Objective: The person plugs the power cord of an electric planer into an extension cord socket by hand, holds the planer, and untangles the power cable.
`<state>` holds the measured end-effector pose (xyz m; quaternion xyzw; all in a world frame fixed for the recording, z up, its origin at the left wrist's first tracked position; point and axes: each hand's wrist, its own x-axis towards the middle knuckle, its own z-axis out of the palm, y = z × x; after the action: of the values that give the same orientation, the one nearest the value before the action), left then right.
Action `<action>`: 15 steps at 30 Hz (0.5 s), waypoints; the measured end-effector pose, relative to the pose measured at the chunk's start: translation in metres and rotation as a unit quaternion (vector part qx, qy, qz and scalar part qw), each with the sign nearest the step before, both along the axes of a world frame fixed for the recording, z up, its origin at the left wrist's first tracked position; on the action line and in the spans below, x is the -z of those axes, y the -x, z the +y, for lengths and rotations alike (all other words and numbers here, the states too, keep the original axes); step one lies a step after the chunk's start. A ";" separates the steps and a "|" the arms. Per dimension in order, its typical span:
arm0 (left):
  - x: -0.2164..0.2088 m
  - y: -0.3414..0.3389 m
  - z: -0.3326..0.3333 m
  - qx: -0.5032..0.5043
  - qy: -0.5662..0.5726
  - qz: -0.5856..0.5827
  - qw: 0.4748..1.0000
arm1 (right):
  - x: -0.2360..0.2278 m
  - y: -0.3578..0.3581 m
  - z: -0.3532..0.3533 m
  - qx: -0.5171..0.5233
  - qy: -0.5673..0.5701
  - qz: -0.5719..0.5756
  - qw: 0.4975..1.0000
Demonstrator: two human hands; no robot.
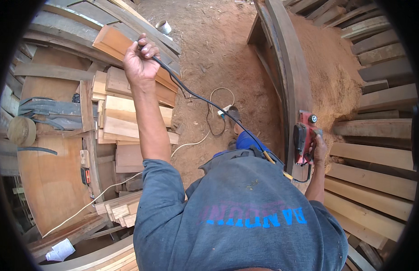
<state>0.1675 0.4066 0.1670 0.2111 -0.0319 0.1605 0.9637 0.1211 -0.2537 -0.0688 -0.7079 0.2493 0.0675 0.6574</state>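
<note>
My left hand (141,61) is raised at the upper left, its fingers curled round a black power cord (205,98). From there the cord runs down and across in front of my body to the right, with yellowish wrapped patches near its lower end. At the right, my right hand (318,150) grips a red electric planer (304,139) with a black knob. The planer rests on a long, dark wooden plank (294,67) that forms the top of a bench. My right forearm is partly hidden behind my shirt.
Stacked boards (132,118) stand at the left beside a wooden panel (51,185). A pale extension cord (196,143) leads across the dirt floor to a socket block (224,110) near my feet. Sawdust (324,67) lies beyond the bench, with rows of planks (376,178) at the right.
</note>
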 end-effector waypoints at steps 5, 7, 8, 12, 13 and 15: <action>0.012 -0.005 -0.013 0.034 0.012 0.002 0.999 | 0.006 -0.002 -0.011 0.018 -0.012 -0.011 1.000; 0.014 -0.004 -0.017 0.035 0.008 0.004 0.999 | 0.005 -0.002 -0.009 0.034 0.002 -0.011 0.999; 0.013 -0.004 -0.019 0.035 0.006 0.008 0.999 | 0.004 -0.002 -0.008 0.034 -0.001 -0.014 0.999; 0.010 -0.004 -0.033 0.028 -0.030 0.020 0.999 | 0.005 -0.002 -0.011 0.032 -0.012 -0.004 0.999; 0.004 -0.004 -0.040 0.034 -0.017 0.020 0.999 | 0.004 -0.002 -0.011 0.034 -0.020 0.005 0.999; 0.002 -0.001 -0.044 0.035 -0.018 0.019 0.999 | 0.004 0.000 -0.009 0.026 -0.016 0.000 1.000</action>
<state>0.1688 0.3630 0.1647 0.2298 -0.0242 0.1219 0.9653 0.1215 -0.2630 -0.0725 -0.6906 0.2662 0.0546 0.6702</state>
